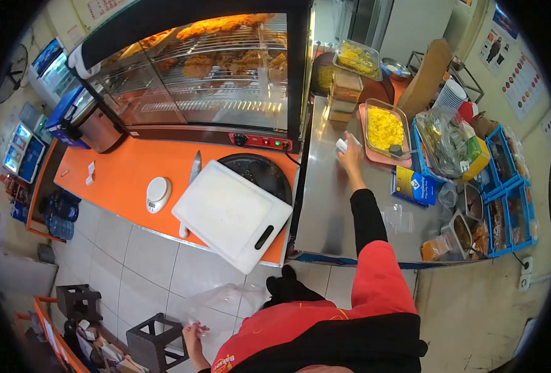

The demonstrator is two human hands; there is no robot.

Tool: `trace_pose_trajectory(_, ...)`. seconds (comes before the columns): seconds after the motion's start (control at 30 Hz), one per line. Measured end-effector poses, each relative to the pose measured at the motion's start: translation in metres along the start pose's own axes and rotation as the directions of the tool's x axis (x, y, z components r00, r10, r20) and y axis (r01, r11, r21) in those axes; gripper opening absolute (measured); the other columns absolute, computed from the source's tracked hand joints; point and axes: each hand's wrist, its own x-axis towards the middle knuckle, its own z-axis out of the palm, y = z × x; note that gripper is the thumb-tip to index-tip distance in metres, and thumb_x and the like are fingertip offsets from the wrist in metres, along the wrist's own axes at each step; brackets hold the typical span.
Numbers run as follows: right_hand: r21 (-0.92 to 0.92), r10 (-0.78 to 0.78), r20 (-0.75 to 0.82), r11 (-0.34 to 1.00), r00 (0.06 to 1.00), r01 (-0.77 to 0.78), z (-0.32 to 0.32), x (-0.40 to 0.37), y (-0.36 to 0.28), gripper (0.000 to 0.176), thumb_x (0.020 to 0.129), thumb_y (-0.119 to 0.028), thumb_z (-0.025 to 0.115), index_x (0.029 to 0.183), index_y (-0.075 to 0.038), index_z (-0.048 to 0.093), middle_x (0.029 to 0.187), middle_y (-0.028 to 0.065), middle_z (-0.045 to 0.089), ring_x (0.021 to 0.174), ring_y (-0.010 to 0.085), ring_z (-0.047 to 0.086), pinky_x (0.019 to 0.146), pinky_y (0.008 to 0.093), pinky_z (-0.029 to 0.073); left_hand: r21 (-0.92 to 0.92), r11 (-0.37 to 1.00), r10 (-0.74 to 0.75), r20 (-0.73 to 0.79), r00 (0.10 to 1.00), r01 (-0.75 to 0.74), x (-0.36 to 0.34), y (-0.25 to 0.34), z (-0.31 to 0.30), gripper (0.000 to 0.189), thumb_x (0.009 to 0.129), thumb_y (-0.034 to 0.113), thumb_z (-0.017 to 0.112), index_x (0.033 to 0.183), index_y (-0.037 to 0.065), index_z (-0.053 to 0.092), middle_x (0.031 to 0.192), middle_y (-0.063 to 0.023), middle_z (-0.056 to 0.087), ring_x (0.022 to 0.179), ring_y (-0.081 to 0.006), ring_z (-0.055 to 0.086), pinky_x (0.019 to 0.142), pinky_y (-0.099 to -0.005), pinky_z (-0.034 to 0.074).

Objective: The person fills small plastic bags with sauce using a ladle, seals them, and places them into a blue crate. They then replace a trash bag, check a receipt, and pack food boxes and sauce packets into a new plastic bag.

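- My left hand (192, 340) is low, beside a dark stool (146, 342); fingers pinching the edge of a clear plastic bag (218, 304), which spreads out past the fingertips above the floor tiles.
- My right hand (352, 158) reaches over the steel counter (325, 214); fingers curled on a small white object (341, 145), at their left side. Too small to identify.
- Container of yellow pieces (385, 127) just right of my right fingers, apart from them, on a pink tray (384, 159).
- Blue-and-yellow box (413, 185) right of my wrist.
- White cutting board (229, 214) well left, overlapping a round black tray (261, 170).
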Motion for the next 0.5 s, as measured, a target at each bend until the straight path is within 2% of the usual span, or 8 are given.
trace_pose_trajectory(0.07, 0.137, -0.038, 0.065, 0.990, 0.997, 0.028, 0.026, 0.003, 0.024, 0.041, 0.069, -0.001, 0.056, 0.110, -0.006, 0.057, 0.099, 0.0162, 0.058, 0.100, 0.0345, 0.053, 0.087, 0.0390, 0.042, 0.008, 0.763, 0.643, 0.084, 0.761, -0.646, -0.057, 0.060, 0.069, 0.040, 0.086, 0.025, 0.060, 0.117, 0.002, 0.051, 0.094, -0.0081, 0.054, 0.094, -0.0234, 0.050, 0.091, -0.0389, 0.040)
trace_pose_trajectory(0.13, 0.295, -0.010, -0.023, 0.955, 1.000, 0.016, 0.025, -0.019, 0.019, 0.030, 0.070, 0.000, 0.049, 0.097, -0.002, 0.062, 0.091, 0.0192, 0.060, 0.090, 0.0354, 0.057, 0.081, 0.0392, 0.045, -0.530, 0.810, 0.263, -0.054, 0.963, -0.251, 0.026, -0.012, 0.001, 0.029, 0.088, 0.026, 0.057, 0.106, 0.004, 0.054, 0.096, -0.0088, 0.053, 0.091, -0.0236, 0.053, 0.091, -0.0407, 0.044)
trace_pose_trajectory(0.17, 0.381, 0.027, -0.135, 0.924, 0.991, 0.027, 0.013, -0.035, -0.014, 0.027, 0.070, 0.001, 0.046, 0.090, -0.001, 0.064, 0.087, 0.0211, 0.060, 0.084, 0.0361, 0.058, 0.077, 0.0397, 0.046, -0.524, 0.831, 0.205, -0.028, 0.978, -0.189, 0.043, -0.022, -0.009, 0.029, 0.088, 0.026, 0.056, 0.107, 0.005, 0.053, 0.099, -0.0093, 0.052, 0.091, -0.0240, 0.053, 0.090, -0.0411, 0.045)
trace_pose_trajectory(0.23, 0.494, 0.107, -0.003, 0.864, 0.994, -0.092, 0.002, -0.085, -0.037, 0.022, 0.073, -0.002, 0.045, 0.087, 0.000, 0.061, 0.083, 0.0206, 0.061, 0.078, 0.0368, 0.058, 0.072, 0.0421, 0.045, -0.511, 0.857, 0.090, 0.011, 0.996, -0.072, 0.063, -0.024, -0.014, 0.028, 0.088, 0.024, 0.056, 0.108, 0.006, 0.052, 0.104, -0.0104, 0.051, 0.093, -0.0248, 0.053, 0.087, -0.0419, 0.047)
trace_pose_trajectory(0.27, 0.518, 0.154, 0.106, 0.835, 0.982, -0.186, -0.017, -0.111, -0.051, 0.020, 0.074, -0.003, 0.045, 0.087, 0.000, 0.060, 0.080, 0.0204, 0.061, 0.076, 0.0373, 0.058, 0.071, 0.0424, 0.046, 0.006, 0.999, 0.032, -0.058, 0.998, -0.031, 0.075, -0.022, -0.013, 0.034, 0.088, 0.022, 0.054, 0.116, 0.004, 0.046, 0.110, -0.0136, 0.050, 0.097, -0.0263, 0.053, 0.085, -0.0394, 0.049)
trace_pose_trajectory(0.3, 0.534, 0.192, 0.212, 0.799, 0.958, -0.278, -0.040, -0.133, -0.065, 0.019, 0.076, -0.004, 0.044, 0.087, 0.000, 0.059, 0.077, 0.0201, 0.061, 0.074, 0.0377, 0.059, 0.069, 0.0428, 0.046, 0.321, 0.946, 0.005, -0.114, 0.993, 0.032, 0.082, -0.022, -0.013, 0.034, 0.088, 0.023, 0.054, 0.116, 0.004, 0.047, 0.110, -0.0135, 0.050, 0.097, -0.0263, 0.053, 0.085, -0.0398, 0.049)
trace_pose_trajectory(0.37, 0.497, 0.098, 0.441, 0.801, 0.892, -0.334, -0.083, -0.164, -0.064, 0.016, 0.080, -0.012, 0.050, 0.088, -0.003, 0.059, 0.073, 0.0188, 0.062, 0.074, 0.0375, 0.060, 0.067, 0.0437, 0.048, 0.183, 0.973, -0.103, -0.191, 0.976, 0.138, 0.102, -0.023, -0.006, 0.034, 0.088, 0.024, 0.054, 0.115, 0.004, 0.047, 0.109, -0.0134, 0.051, 0.096, -0.0264, 0.053, 0.085, -0.0406, 0.048)
trace_pose_trajectory(0.5, -0.090, 0.351, 0.406, 0.934, 0.844, -0.345, -0.158, -0.191, -0.061, 0.020, 0.080, -0.024, 0.059, 0.092, -0.008, 0.062, 0.077, 0.0175, 0.062, 0.075, 0.0366, 0.061, 0.065, 0.0421, 0.048, -0.092, 0.977, -0.208, -0.258, 0.944, 0.190, 0.132, -0.020, 0.006, 0.034, 0.087, 0.025, 0.055, 0.114, 0.005, 0.049, 0.108, -0.0131, 0.052, 0.096, -0.0266, 0.052, 0.084, -0.0421, 0.047)
